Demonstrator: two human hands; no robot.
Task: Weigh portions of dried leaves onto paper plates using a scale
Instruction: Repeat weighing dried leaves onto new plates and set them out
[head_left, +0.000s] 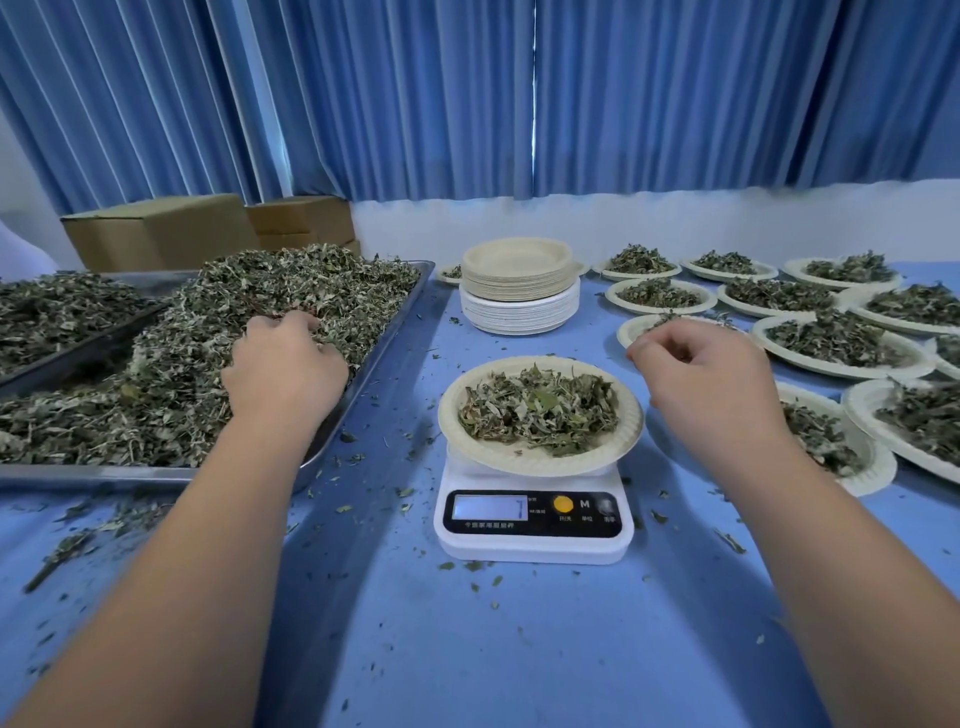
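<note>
A white digital scale stands in the middle of the blue table, its display lit. On it rests a paper plate with a heap of dried leaves. A big metal tray on the left holds a large pile of dried leaves. My left hand lies on that pile with its fingers curled into the leaves. My right hand hovers right of the scale plate, fingers loosely curled; whether it holds leaves is hidden.
A stack of empty paper plates stands behind the scale. Several filled plates cover the right side. A second leaf tray and cardboard boxes sit at far left. Leaf crumbs litter the cloth. Blue curtains hang behind.
</note>
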